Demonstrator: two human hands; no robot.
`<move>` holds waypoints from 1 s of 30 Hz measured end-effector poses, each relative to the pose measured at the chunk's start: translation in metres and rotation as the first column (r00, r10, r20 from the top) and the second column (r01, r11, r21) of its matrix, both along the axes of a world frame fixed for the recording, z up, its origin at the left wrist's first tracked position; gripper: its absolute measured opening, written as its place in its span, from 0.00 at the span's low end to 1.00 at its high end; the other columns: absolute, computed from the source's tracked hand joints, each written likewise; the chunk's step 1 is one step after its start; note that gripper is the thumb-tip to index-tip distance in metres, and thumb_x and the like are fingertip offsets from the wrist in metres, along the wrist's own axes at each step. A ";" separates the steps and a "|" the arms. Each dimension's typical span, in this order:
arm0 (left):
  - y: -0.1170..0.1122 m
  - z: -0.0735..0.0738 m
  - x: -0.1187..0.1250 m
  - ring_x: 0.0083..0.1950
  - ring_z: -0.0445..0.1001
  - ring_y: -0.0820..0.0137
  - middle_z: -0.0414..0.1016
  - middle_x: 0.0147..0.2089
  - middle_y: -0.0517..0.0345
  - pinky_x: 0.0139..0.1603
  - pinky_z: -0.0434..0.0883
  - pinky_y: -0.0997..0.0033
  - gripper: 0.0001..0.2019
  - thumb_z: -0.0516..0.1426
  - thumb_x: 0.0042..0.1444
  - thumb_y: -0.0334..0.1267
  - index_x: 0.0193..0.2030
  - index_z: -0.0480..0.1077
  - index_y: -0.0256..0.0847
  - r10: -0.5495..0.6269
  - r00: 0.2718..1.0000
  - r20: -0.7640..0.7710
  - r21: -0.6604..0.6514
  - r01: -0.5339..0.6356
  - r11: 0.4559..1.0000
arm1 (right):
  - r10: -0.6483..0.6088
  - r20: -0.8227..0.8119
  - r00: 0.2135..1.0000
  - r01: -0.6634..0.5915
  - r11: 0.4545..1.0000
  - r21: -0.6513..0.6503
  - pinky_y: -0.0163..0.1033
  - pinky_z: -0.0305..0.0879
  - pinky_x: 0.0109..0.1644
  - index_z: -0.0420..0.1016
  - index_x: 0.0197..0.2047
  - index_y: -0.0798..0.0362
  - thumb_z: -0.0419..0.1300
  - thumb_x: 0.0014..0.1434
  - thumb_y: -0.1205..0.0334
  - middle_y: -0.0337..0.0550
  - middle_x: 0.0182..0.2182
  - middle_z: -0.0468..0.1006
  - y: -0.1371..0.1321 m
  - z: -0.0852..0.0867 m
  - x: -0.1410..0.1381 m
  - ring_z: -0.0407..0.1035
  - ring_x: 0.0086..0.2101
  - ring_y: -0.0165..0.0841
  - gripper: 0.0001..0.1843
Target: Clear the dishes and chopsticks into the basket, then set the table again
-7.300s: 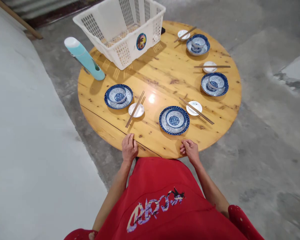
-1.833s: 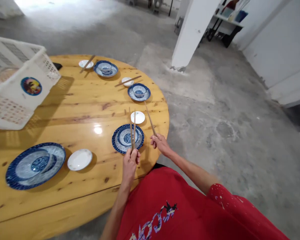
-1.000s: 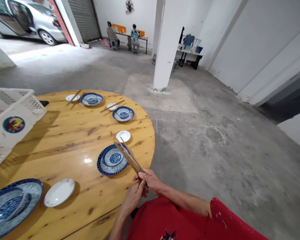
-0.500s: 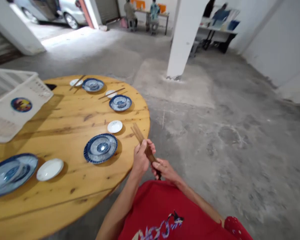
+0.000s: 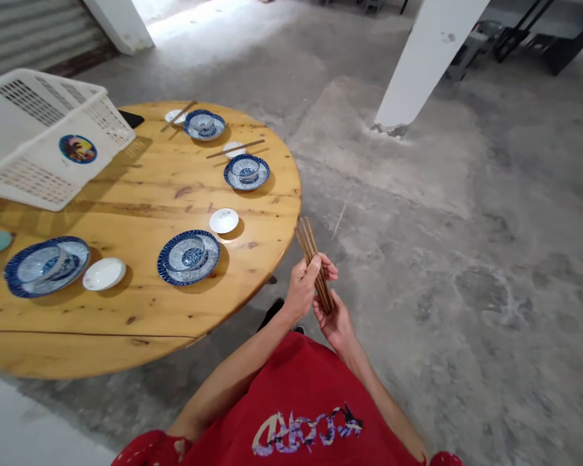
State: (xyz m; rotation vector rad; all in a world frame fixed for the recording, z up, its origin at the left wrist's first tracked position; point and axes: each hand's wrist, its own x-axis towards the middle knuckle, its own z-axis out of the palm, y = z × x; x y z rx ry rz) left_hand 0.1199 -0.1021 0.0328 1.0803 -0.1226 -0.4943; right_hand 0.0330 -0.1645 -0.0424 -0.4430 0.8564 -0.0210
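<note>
My left hand (image 5: 305, 290) is wrapped round a bundle of brown wooden chopsticks (image 5: 309, 249), which points up and away from me. My right hand (image 5: 337, 321) cups the lower end of the same bundle. Both hands are off the right side of the round wooden table (image 5: 140, 194), over the concrete floor. Nearest on the table is a blue-and-white plate with a bowl on it (image 5: 189, 256) and a small white saucer (image 5: 223, 221).
A white plastic basket (image 5: 43, 139) stands at the table's far left. Other place settings: a plate with bowl (image 5: 46, 266) and a saucer (image 5: 103, 274) at left, two more plates (image 5: 247, 172) (image 5: 205, 124) with chopsticks (image 5: 235, 149) at the back. A white pillar (image 5: 427, 58) rises at right.
Both pairs of chopsticks went from the table into my hands and were joined into one bundle. I have stepped right, and the hands now hold it clear of the table's edge.
</note>
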 end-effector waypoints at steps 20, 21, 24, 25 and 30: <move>-0.024 -0.056 0.256 0.43 0.73 0.65 0.76 0.38 0.52 0.52 0.68 0.67 0.18 0.55 0.61 0.55 0.36 0.74 0.42 0.550 0.717 0.429 0.309 -0.688 0.657 | 0.190 -0.304 0.934 -0.312 0.850 -0.424 0.37 0.73 0.40 0.77 0.39 0.52 0.64 0.54 0.47 0.41 0.34 0.82 -0.190 -0.059 0.122 0.76 0.35 0.33 0.17; -0.023 -0.061 0.260 0.45 0.73 0.64 0.76 0.39 0.52 0.55 0.67 0.66 0.17 0.56 0.60 0.54 0.36 0.74 0.43 0.581 0.716 0.388 0.322 -0.695 0.643 | 0.206 -0.313 0.927 -0.332 0.839 -0.431 0.38 0.73 0.40 0.77 0.39 0.51 0.63 0.55 0.48 0.41 0.34 0.82 -0.194 -0.062 0.129 0.77 0.35 0.33 0.16; -0.019 -0.071 0.263 0.49 0.72 0.62 0.76 0.40 0.52 0.59 0.64 0.65 0.14 0.58 0.59 0.51 0.37 0.75 0.43 0.667 0.685 0.293 0.343 -0.726 0.596 | 0.299 -0.330 0.896 -0.427 0.785 -0.449 0.42 0.75 0.38 0.77 0.39 0.49 0.61 0.57 0.48 0.43 0.35 0.82 -0.207 -0.068 0.150 0.78 0.34 0.36 0.14; -0.019 -0.072 0.262 0.49 0.72 0.62 0.76 0.40 0.52 0.60 0.64 0.65 0.13 0.58 0.59 0.50 0.37 0.75 0.43 0.686 0.672 0.281 0.347 -0.737 0.580 | 0.340 -0.329 0.881 -0.462 0.765 -0.448 0.43 0.75 0.37 0.77 0.39 0.49 0.60 0.57 0.47 0.43 0.35 0.82 -0.213 -0.069 0.159 0.78 0.33 0.36 0.15; -0.034 -0.065 0.265 0.48 0.74 0.65 0.77 0.41 0.52 0.57 0.66 0.68 0.12 0.56 0.61 0.48 0.39 0.76 0.43 0.732 0.604 0.316 0.344 -0.792 0.505 | 0.494 -0.336 0.802 -0.597 0.687 -0.414 0.39 0.73 0.36 0.77 0.39 0.52 0.65 0.53 0.47 0.43 0.34 0.82 -0.241 -0.064 0.233 0.77 0.32 0.34 0.17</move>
